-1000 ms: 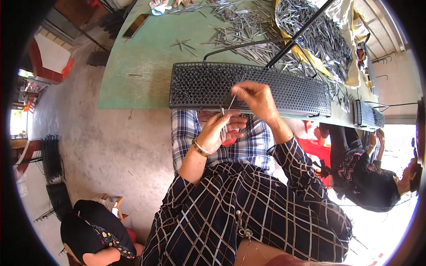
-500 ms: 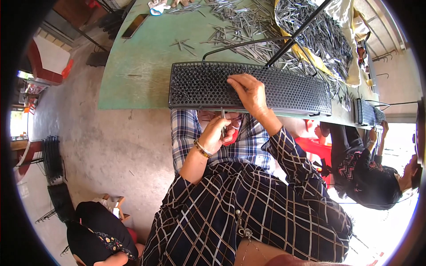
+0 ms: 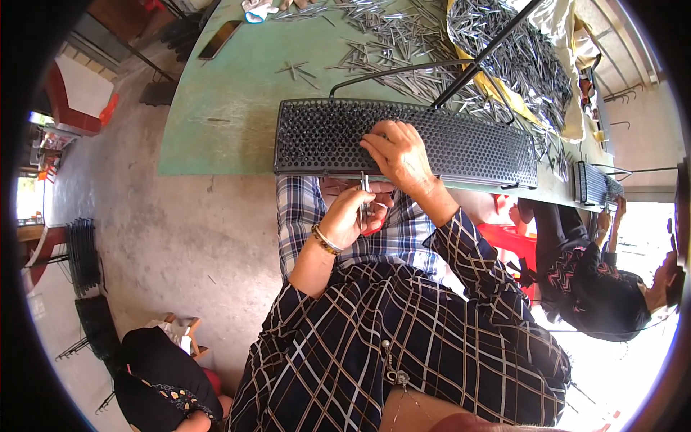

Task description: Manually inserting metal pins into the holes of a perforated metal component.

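A long black rack, its face pierced with many round holes, lies along the near edge of the green table. My right hand is over its middle, thumb and fingers pinched together against the holes. Whatever they hold, if anything, is hidden. Just below the rack's front edge, my left hand is closed around a few thin metal rods, whose ends stick up past the thumb. The left part of the rack's face has shiny dark tips in its holes.
Loose metal rods lie scattered behind the rack, beside a yellow-edged sack full of them. A black bar frame rises from the rack. A phone lies at far left. One person works at right; another is at lower left.
My right hand has shifted slightly left over the rack, its fingers drawn closer together. The rods in my left hand now fan out a little more at their upper ends.
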The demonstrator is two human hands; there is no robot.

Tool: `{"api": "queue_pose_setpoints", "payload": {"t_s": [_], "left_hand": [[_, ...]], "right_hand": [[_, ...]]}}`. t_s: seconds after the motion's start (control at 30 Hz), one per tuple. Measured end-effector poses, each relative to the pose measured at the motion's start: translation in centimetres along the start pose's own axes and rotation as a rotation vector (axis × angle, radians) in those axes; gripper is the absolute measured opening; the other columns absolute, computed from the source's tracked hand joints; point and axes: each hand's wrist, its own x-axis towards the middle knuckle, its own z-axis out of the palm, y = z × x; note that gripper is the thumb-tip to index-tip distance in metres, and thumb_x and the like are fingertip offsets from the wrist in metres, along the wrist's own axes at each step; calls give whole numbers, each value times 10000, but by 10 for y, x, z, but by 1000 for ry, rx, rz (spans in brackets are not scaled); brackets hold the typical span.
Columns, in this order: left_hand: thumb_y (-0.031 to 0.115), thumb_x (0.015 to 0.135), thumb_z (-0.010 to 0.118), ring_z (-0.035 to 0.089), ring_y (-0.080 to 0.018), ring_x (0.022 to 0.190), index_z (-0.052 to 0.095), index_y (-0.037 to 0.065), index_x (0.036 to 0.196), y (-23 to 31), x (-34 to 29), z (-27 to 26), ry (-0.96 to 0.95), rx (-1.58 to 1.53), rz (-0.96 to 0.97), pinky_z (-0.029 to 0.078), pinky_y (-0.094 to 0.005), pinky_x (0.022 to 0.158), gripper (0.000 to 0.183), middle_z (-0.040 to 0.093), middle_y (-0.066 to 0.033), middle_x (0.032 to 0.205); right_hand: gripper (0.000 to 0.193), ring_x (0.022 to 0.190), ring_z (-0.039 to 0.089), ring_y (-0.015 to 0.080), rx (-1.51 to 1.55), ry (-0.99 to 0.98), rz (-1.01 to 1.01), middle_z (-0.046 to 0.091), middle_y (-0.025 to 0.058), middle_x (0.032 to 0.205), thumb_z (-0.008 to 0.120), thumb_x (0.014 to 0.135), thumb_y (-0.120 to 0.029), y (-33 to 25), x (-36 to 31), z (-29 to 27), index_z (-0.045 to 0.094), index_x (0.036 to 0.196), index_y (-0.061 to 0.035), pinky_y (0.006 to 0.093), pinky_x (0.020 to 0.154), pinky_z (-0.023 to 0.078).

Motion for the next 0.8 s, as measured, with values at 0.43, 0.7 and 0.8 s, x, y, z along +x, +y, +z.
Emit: {"api": "queue_pose_setpoints", "payload": {"t_s": [0.43, 0.7, 0.8], "left_hand": [[160, 937, 385, 579, -117, 723, 512, -28, 1206, 2, -1, 2, -105, 26, 26, 483, -233, 581, 352, 607, -116, 960], [207, 974, 432, 599, -117, 756, 525, 4, 1181, -5, 7, 0, -53, 39, 61, 519, -240, 621, 305, 620, -109, 965], [196, 977, 431, 611, -131, 782, 526, 1, 1182, -8, 9, -2, -15, 62, 72, 528, -246, 641, 299, 623, -121, 984]], "right_hand": [[231, 702, 557, 108, 789, -354, 480, 614, 58, 750, 666, 856, -211, -13, -12, -24, 675, 850, 19, 260, 594, 449], [217, 629, 542, 85, 687, -164, 766, 633, 82, 691, 680, 841, -194, -6, -14, -26, 681, 864, 22, 262, 539, 425], [160, 645, 596, 184, 448, 164, 552, 617, 97, 783, 680, 828, -144, -1, -3, -22, 666, 829, 15, 272, 555, 454]]}}
